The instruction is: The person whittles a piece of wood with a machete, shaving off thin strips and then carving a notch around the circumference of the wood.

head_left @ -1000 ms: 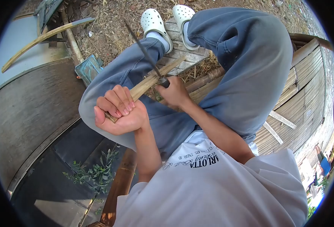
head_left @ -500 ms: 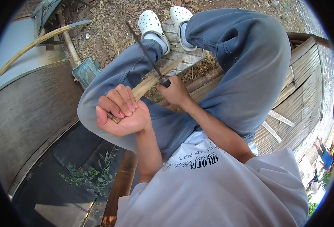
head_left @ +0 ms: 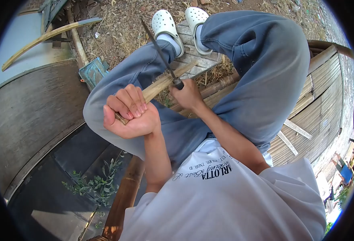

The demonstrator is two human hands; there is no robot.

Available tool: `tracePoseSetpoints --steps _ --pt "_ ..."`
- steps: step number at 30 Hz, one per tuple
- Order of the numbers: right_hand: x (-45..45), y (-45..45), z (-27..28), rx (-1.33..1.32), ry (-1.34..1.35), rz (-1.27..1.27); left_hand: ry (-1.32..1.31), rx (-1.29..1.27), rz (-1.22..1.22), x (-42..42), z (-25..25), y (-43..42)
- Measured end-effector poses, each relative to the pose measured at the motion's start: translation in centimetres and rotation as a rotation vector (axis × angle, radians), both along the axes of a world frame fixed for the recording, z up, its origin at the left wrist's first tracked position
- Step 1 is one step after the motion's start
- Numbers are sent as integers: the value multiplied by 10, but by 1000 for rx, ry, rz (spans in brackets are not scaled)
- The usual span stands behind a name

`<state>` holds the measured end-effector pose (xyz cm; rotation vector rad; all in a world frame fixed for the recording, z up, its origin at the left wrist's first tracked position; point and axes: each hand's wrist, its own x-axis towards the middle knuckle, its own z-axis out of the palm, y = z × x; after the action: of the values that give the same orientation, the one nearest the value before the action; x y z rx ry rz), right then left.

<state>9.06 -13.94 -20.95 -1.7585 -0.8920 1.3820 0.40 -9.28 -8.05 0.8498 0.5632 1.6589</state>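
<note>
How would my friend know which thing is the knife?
Find the blue trousers, then the right hand between the legs. The knife sticks out of that hand, across the pale wood. Unlike the wood, it's thin and dark, with a black handle.

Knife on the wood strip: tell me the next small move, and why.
Probably slide the knife along the wood strip toward its far end, away from the left hand. The blade crosses the strip beyond the left fingers, which grip the near end, while the right hand holds the handle. Whether the edge is biting, I cannot tell.
</note>
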Motion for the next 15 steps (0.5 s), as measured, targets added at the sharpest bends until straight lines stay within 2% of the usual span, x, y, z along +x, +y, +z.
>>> tracePoseSetpoints --steps 2,5,7,8,12,14,15 --pt "-3 -2 -16 -22 7 -38 -33 -19 0 -5 -2 -1" --pt "0 4 -11 -22 -21 -60 -71 -16 -20 -4 -1 3" --pt "-7 -2 4 95 103 -59 -47 -13 -17 -1 0 1" --pt "2 0 -7 69 -15 -12 -41 -28 -15 -6 -1 -3" --pt "-7 3 -2 44 -43 35 -71 -29 44 -16 -3 2" --pt "-14 -3 7 227 -69 -79 -60 -27 35 -15 -5 4" --pt "-12 -5 -5 214 -62 -70 -54 -28 49 -12 -5 2"
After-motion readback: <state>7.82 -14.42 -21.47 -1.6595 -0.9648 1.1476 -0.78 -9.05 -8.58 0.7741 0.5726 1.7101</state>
